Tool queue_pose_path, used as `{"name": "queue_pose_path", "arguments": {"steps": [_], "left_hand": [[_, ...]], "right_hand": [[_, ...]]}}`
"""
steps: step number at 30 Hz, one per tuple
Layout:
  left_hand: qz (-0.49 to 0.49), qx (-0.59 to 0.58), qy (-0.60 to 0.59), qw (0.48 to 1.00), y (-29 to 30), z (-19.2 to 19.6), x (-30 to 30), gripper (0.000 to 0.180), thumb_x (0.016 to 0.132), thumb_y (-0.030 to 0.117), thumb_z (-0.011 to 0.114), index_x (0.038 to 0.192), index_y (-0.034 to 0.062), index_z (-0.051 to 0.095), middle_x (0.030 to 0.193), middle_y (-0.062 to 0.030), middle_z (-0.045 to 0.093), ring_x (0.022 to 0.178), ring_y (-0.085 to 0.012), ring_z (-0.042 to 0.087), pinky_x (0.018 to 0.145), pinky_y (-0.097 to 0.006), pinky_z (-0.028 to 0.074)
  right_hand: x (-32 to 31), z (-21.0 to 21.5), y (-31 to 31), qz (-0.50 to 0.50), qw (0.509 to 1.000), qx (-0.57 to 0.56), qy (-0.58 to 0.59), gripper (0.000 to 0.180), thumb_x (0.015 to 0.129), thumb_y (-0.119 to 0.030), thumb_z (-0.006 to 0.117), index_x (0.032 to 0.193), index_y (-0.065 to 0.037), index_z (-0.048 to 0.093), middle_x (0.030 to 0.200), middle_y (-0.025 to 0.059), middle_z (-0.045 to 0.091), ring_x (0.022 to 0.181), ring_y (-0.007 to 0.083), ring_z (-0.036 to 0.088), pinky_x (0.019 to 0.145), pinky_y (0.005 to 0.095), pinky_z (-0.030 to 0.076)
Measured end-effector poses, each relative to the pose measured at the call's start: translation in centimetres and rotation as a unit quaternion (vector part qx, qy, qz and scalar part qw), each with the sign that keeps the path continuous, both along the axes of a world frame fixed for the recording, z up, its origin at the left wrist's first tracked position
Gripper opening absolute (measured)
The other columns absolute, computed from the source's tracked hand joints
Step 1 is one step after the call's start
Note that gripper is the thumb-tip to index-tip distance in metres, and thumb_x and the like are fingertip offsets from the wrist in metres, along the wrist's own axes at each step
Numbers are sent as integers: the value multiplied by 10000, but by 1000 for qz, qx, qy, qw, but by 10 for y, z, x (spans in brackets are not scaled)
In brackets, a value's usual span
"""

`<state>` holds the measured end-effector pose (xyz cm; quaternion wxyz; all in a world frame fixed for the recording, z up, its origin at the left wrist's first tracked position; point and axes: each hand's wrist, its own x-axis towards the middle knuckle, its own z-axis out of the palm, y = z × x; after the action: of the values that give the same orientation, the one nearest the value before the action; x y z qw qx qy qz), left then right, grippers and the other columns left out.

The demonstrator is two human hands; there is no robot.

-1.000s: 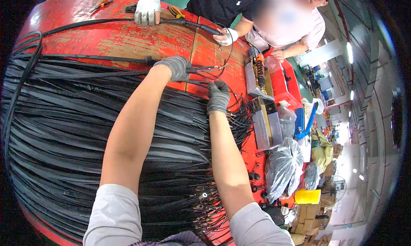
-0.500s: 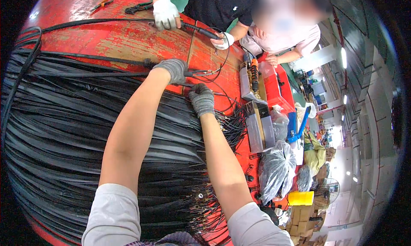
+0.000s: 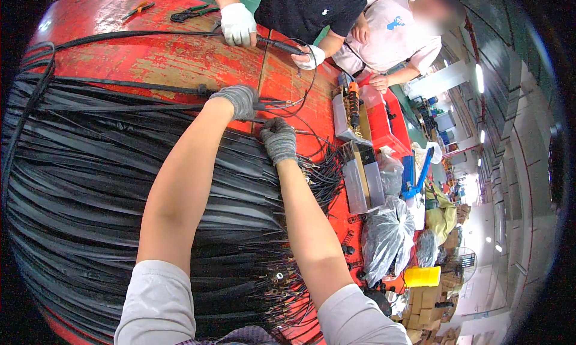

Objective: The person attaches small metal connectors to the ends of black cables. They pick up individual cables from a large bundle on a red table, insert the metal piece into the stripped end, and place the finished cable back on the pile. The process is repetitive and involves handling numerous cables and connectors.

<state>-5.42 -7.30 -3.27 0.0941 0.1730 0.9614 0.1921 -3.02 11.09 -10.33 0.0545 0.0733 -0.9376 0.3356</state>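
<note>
Both of my hands wear grey knit gloves. My left hand (image 3: pixel 240 102) is closed around black cables that run in from the left; thin wire ends (image 3: pixel 282 103) stick out past its fingers. Just below and to the right, my right hand (image 3: pixel 279 141) has its fingers curled in a pinch at a dark cable (image 3: pixel 257 120) that spans the short gap between my hands. Beneath my arms lies a broad pile of flat black cables (image 3: pixel 114 189), with thin wires and metal terminals (image 3: pixel 285 285) at their right ends.
Across the worn red table (image 3: pixel 180 57), a co-worker's white-gloved hands (image 3: pixel 238 26) hold another black cable. Pliers (image 3: pixel 139 10) and green-handled cutters (image 3: pixel 193 12) lie far left. To the right stand a red bin (image 3: pixel 399 138), an orange-and-black tool (image 3: pixel 354 105), boxes and plastic bags (image 3: pixel 389 237).
The view has shifted slightly. My hands keep nearly the same place and grip. The co-worker's right-side hand has lowered a little, and the person in pink has leaned back and turned aside.
</note>
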Motion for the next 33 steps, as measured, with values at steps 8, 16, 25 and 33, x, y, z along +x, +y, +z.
{"name": "queue_pose_path", "arguments": {"steps": [8,16,25,33], "left_hand": [[11,3,-19,1000,-1,2,0,357,650,257,700,959,96,618,942,-133,626,892,-290,592,769,-387,468],[2,13,8,1000,2,-3,0,408,656,273,707,1007,94,600,975,-144,615,931,-295,579,810,-383,453],[-2,56,16,998,-3,12,10,400,665,216,687,1026,76,587,959,-159,614,904,-306,581,786,-378,458],[-13,-3,26,1000,0,6,4,404,648,238,708,1004,84,595,925,-144,623,884,-300,589,768,-376,464]], "right_hand": [[5,9,-5,1,1000,24,10,220,701,-146,602,889,-32,606,866,181,623,839,319,593,741,357,460],[36,40,-12,78,996,37,28,248,729,-204,612,923,-50,607,881,161,619,845,316,583,764,370,452],[150,60,-23,152,935,200,249,488,757,-340,589,1131,-37,514,1057,185,548,969,349,511,888,451,371],[148,57,-24,138,940,154,271,465,729,-326,621,1086,-37,551,1010,172,574,932,344,532,881,447,380]]}}
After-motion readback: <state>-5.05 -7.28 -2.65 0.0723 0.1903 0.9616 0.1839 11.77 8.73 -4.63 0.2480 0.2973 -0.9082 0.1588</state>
